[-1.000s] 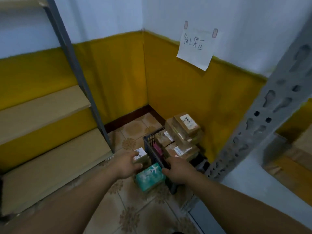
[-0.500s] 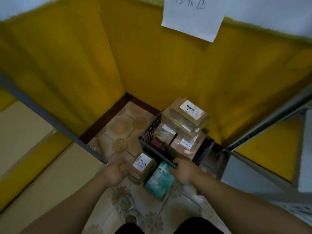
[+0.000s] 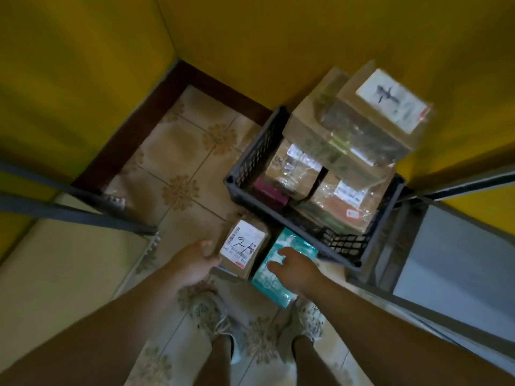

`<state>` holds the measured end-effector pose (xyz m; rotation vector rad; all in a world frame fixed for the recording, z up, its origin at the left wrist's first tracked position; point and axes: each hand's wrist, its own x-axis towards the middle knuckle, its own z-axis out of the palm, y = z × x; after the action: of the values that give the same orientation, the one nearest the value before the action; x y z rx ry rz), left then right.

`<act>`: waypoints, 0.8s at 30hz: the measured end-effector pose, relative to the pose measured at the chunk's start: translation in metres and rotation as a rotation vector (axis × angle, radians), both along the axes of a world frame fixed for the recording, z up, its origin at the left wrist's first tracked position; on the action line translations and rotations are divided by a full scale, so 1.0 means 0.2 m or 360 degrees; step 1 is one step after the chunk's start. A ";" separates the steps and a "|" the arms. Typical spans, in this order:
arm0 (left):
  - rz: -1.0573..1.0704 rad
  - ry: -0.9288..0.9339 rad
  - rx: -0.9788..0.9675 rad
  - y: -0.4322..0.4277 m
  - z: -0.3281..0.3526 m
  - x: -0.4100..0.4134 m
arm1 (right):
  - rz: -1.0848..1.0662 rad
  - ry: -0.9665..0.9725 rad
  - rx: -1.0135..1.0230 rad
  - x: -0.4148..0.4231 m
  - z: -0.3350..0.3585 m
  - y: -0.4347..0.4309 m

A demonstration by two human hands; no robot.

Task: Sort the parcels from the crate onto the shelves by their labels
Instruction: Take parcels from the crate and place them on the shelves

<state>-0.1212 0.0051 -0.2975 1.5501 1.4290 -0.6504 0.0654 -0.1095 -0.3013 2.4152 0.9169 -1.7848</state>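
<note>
Floor tiles (image 3: pixel 178 162), yellow walls (image 3: pixel 278 37). By the crate (image 3: pixel 242 162) your left hand (image 3: pixel 195 263) grips the "2" parcel (image 3: pixel 245 246); right hand (image 3: pixel 295 266) splayed over teal packet (image 3: pixel 271 284).

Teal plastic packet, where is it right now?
In the head view, the teal plastic packet lies on the tiled floor just in front of the black plastic crate, right of the brown cardboard box, under the right hand.
</note>
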 end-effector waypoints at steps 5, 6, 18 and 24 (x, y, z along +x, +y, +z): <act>0.0288 -0.0111 -0.0019 0.03 -0.50 0.03 | -0.0270 0.0179 0.0039 -0.07 -0.39 0.09; 0.0321 -0.0151 -0.0037 0.02 -0.57 0.03 | -0.0347 0.0212 0.0049 -0.09 -0.46 0.09; 0.0705 -0.0575 -0.0286 -0.10 -0.57 0.12 | -0.1252 0.0387 0.0385 -0.12 -0.55 0.07; 0.0417 -0.0570 -0.0150 -0.09 -0.62 0.15 | -0.1385 0.0309 0.0410 0.02 -0.57 0.02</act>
<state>-0.0909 -0.0136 -0.4215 1.2991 1.2778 -0.2623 0.0685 -0.1057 -0.4148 3.1496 0.0380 -2.2650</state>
